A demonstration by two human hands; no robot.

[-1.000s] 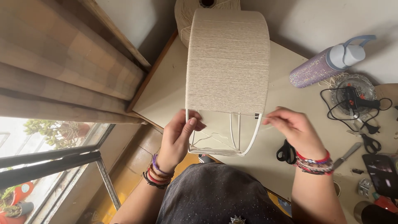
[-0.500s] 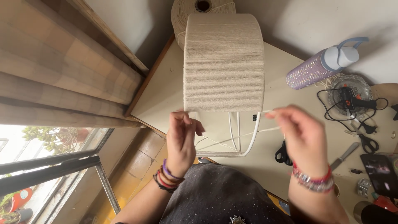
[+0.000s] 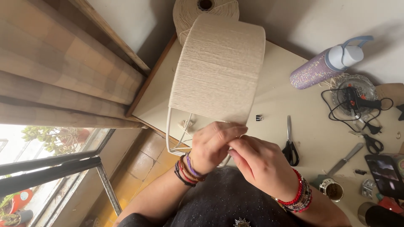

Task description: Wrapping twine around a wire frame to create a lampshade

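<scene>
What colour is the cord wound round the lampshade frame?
Cream, off-white cord, wound in tight parallel turns; the head view shows it best.

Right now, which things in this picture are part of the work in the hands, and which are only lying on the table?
In use:
- lampshade frame wrapped in cream cord
- left hand and right hand, together at the frame's near rim
- cord spool behind it

Lying about:
- black scissors
- glitter bottle
- binder clip
- glue gun
- knife
</scene>
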